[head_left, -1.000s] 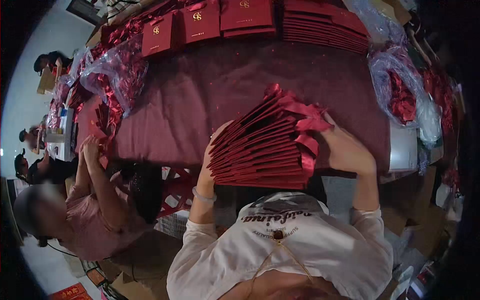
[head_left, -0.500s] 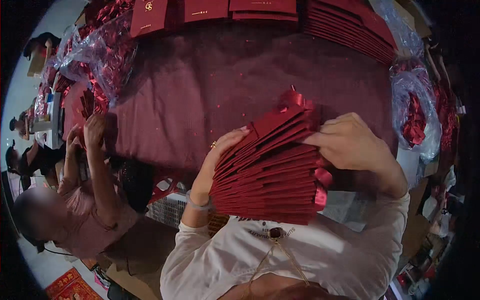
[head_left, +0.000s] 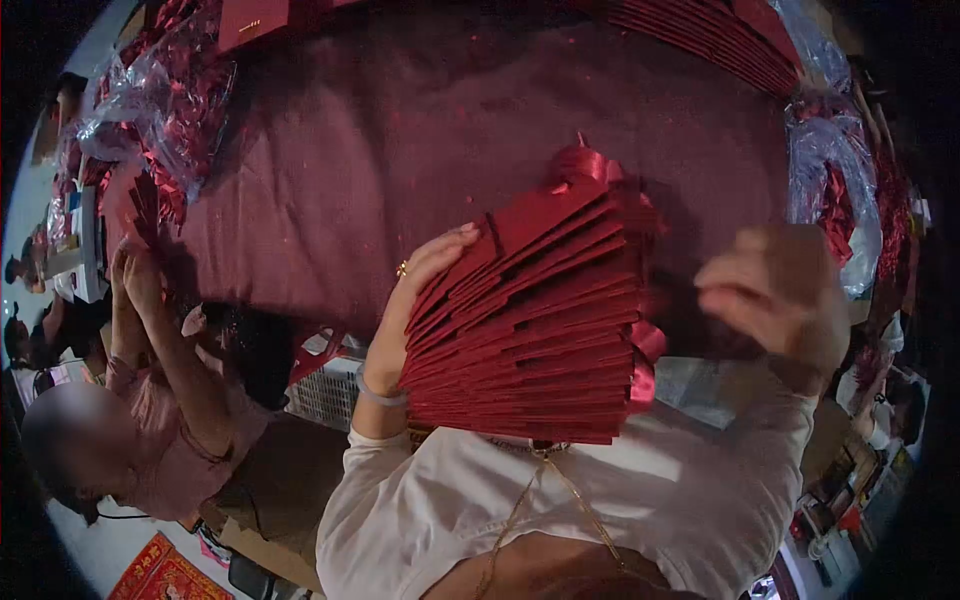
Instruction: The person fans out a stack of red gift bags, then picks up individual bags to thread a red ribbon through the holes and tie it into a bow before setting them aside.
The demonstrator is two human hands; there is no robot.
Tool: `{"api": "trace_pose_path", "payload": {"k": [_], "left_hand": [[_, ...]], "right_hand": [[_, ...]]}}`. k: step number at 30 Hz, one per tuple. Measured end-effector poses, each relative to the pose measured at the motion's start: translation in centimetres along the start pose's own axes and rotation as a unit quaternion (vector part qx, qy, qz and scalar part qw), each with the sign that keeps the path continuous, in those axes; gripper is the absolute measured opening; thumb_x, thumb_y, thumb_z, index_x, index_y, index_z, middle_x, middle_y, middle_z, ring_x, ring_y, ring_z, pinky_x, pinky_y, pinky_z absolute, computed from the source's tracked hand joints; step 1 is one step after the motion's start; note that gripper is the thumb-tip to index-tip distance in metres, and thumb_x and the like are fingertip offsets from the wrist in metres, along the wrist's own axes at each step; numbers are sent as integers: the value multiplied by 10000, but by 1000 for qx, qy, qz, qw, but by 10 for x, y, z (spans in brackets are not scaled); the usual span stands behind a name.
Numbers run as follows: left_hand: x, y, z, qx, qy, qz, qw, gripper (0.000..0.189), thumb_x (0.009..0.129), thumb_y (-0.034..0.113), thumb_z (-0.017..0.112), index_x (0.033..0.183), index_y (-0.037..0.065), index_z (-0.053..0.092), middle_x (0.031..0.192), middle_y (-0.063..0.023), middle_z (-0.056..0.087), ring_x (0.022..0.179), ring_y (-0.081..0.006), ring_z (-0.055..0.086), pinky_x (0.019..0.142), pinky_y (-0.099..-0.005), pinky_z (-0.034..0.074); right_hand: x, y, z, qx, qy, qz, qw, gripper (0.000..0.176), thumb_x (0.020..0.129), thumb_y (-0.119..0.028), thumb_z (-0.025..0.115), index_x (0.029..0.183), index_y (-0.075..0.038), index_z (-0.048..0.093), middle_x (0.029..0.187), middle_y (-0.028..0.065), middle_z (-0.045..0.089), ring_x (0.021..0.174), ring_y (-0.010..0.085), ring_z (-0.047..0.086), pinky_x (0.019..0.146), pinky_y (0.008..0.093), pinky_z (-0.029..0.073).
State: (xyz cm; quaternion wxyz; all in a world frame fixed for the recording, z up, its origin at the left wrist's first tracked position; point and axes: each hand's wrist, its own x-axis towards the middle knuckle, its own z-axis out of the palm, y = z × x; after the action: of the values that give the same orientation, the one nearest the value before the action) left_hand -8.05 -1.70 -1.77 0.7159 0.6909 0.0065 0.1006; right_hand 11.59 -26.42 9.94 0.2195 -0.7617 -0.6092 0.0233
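Folded red gift bags [head_left: 530,330] fanned before a white shirt [head_left: 430,490].
Left hand [head_left: 400,310] gripping their left ends; long axes run sideways, upper ones slanting up rightward; ribbons [head_left: 648,342] at right; right hand [head_left: 778,290] apart, blurred, closure unclear.

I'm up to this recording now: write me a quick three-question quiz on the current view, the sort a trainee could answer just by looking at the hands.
1. What is the left hand holding?
A) a plastic bag
B) a fanned red stack
C) a white basket

2. True or false: the right hand is apart from that stack.

3. Fill in the missing word: along the stack's right-hand edge, loops of shiny red ____ stick out.

Key
1. B. Its fingers lie along the stack's left side.
2. True. A gap shows between them, though the hand is blurred.
3. Ribbon.
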Motion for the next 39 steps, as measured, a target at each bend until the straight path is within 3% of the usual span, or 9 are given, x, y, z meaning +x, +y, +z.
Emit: {"api": "trace_pose_path", "payload": {"k": [1, 4, 5, 7, 11, 15, 23, 28, 39], "left_hand": [[0, -1, 1, -8, 8, 9, 1000, 547, 805, 224, 623, 1275, 10, 444, 1334, -185, 430, 1269, -328, 384, 1069, -419, 277], [-1, -8, 2, 22, -2, 48, 999, 543, 817, 198, 604, 1294, 9, 425, 1337, -191, 420, 1264, -327, 387, 1063, -414, 293], [-1, -7, 9, -60, 52, 8, 997, 525, 827, 176, 587, 1296, 7, 423, 1337, -188, 421, 1261, -324, 390, 1061, -407, 297], [1, 3, 13, -82, 96, -48, 991, 495, 851, 125, 545, 1310, 1, 408, 1349, -173, 416, 1262, -308, 387, 1058, -386, 307], [3, -5, -2, 101, -3, 63, 993, 527, 857, 145, 542, 1335, -3, 377, 1372, -161, 396, 1282, -293, 362, 1066, -381, 295], [1, 0, 2, 25, 2, 55, 998, 528, 869, 165, 529, 1344, -1, 368, 1380, -164, 383, 1290, -295, 351, 1072, -381, 285], [1, -11, -2, 32, -19, 89, 995, 545, 874, 200, 531, 1356, 10, 362, 1401, -166, 361, 1302, -304, 335, 1078, -387, 267], [1, -11, -4, 57, -13, 67, 996, 546, 874, 206, 534, 1354, 10, 364, 1393, -169, 375, 1299, -306, 338, 1077, -388, 263], [2, 1, -2, 77, -6, 42, 996, 641, 813, 255, 628, 1345, 7, 373, 1384, -177, 387, 1287, -310, 356, 1068, -390, 269]], "right_hand": [[2, -2, -4, 196, 9, -29, 980, 167, 711, -152, 721, 872, -125, 689, 677, 49, 567, 565, 203, 590, 466, 311, 432], [7, -26, -1, 182, -51, 132, 973, 212, 620, -121, 754, 823, -137, 693, 647, 7, 464, 535, 154, 490, 453, 284, 381], [13, -16, 9, 128, -31, -23, 991, 252, 626, -122, 722, 873, -162, 690, 670, 6, 463, 582, 167, 485, 460, 295, 387], [12, -3, 28, 132, -11, -65, 989, 363, 576, -32, 725, 919, -149, 708, 688, -10, 440, 580, 145, 423, 449, 264, 306], [13, -5, 39, 53, 76, -77, 993, 376, 594, -15, 710, 946, -146, 703, 679, 6, 455, 576, 158, 449, 449, 264, 342], [7, -5, 58, 67, 171, -88, 979, 239, 606, -105, 684, 841, -135, 656, 673, -11, 483, 579, 156, 526, 468, 268, 420], [-5, -5, 77, 15, 154, -45, 987, 193, 640, -90, 683, 826, -127, 642, 654, -4, 571, 565, 157, 594, 525, 287, 485], [-18, -7, 90, 104, 83, 63, 989, 414, 654, -65, 661, 1058, -141, 616, 629, 39, 597, 526, 212, 591, 520, 328, 477], [-12, 0, 83, -28, 0, -37, 999, 257, 661, -237, 660, 916, -230, 693, 563, 44, 550, 596, 222, 589, 627, 352, 422]]}}
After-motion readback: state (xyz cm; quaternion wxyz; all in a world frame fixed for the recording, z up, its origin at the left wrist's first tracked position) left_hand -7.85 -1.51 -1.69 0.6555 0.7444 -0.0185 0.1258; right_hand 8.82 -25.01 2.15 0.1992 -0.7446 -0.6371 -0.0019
